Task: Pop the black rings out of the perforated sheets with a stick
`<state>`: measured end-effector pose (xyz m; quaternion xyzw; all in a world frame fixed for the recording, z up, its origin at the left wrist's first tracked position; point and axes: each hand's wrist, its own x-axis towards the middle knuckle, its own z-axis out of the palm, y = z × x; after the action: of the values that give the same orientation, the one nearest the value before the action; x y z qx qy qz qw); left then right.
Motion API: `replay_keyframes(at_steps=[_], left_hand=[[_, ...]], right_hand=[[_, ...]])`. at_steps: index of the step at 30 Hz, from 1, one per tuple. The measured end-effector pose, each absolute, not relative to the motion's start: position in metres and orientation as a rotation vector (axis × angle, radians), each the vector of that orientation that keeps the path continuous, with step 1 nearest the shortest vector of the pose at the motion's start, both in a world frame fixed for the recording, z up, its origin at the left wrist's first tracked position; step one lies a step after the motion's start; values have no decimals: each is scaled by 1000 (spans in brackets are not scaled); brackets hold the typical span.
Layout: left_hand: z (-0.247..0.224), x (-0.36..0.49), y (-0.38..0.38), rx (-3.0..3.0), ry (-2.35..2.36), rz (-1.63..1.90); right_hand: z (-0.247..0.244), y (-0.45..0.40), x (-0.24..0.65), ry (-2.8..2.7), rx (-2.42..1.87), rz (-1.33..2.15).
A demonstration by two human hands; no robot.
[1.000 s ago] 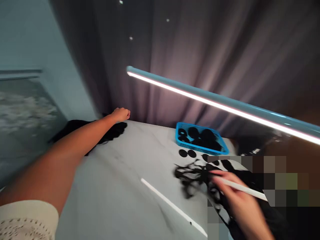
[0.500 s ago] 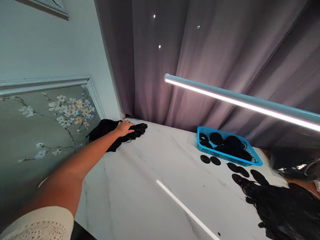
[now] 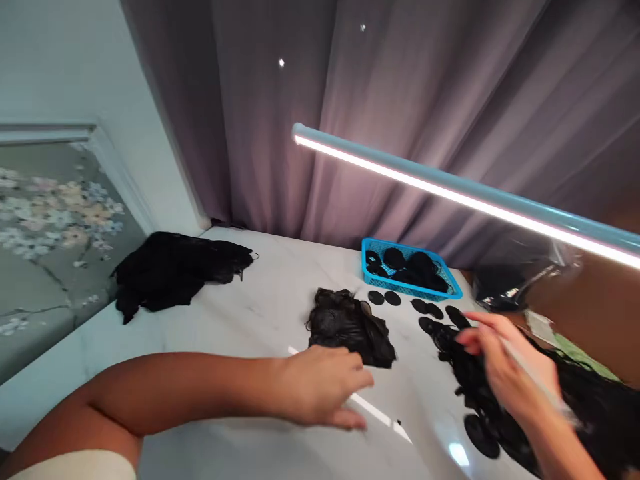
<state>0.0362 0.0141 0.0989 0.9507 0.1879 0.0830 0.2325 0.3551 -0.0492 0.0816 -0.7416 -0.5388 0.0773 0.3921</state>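
Observation:
My left hand hangs over the white marbled table with fingers stretched out and apart, holding nothing. Just beyond its fingers lies a thin, crumpled black fabric piece, partly see-through. Over a heap of black pieces on the right, my right hand is smeared by motion, its fingers curled. A slim white stick-like thing runs along that hand; its kind is unclear. Round black pads lie in pairs near the heap. At the far left rests a pile of black cloth.
A blue plastic basket with black pads stands at the table's back edge, before a grey curtain. Across the upper right runs a lit tube lamp. Dark plastic-wrapped goods sit behind the heap.
My left hand has left the cloth pile at the far left and come toward the middle. A black fabric piece now lies mid-table. My right hand has come into view; the view has turned right.

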Motion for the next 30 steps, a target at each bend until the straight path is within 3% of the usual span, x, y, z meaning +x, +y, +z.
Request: replay_keyframes(at_steps=[2,5,10,19,26,30], left_hand=[[93,30,4,2507,406,134],[85,17,32,2441,610,212],[65,15,104,2271,1027,456],[15,41,169,2005,1167,653],[41,59,145,2012,884,858],[64,55,122,1950,761,1030]], right_hand=[[77,-38,335,-1435,-1823,452],[68,-22,317,-1604,-1766,569],[45,12,305,-1690,-1676,592],[27,69,264,-1803,-1546,537],[36,100,244,-1908,-1245,558],[66,89,234,-1811,-1196,546]])
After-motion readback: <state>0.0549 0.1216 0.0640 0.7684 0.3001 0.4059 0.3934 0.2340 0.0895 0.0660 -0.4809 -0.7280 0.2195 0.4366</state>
